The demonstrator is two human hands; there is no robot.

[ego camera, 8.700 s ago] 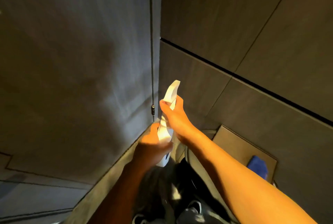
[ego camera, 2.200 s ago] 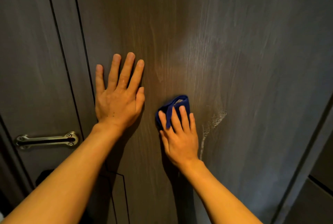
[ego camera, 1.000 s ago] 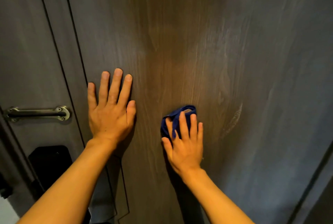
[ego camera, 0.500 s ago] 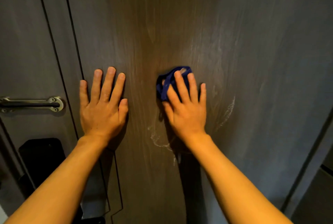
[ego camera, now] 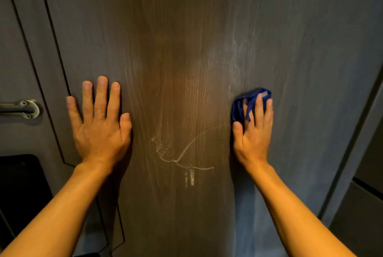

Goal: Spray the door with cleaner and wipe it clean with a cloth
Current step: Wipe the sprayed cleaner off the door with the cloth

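Pressing one crumpled blue cloth (ego camera: pixel 248 102) flat against the door (ego camera: pixel 186 39), the right hand (ego camera: pixel 251 134) pins it under spread fingers. One left hand (ego camera: pixel 99 124) lies open, palm flat on the wood, holding nothing. Between the two hands sits one whitish foam smear (ego camera: pixel 178 153) with two short drips below. Farther left, one metal handle (ego camera: pixel 22 108) shows.

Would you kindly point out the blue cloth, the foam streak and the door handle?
blue cloth (ego camera: pixel 240 105), head view, bunched folds left of the fingers.
foam streak (ego camera: pixel 165 153), head view, its frothy left patch.
door handle (ego camera: pixel 29 108), head view, its screwed end plate.
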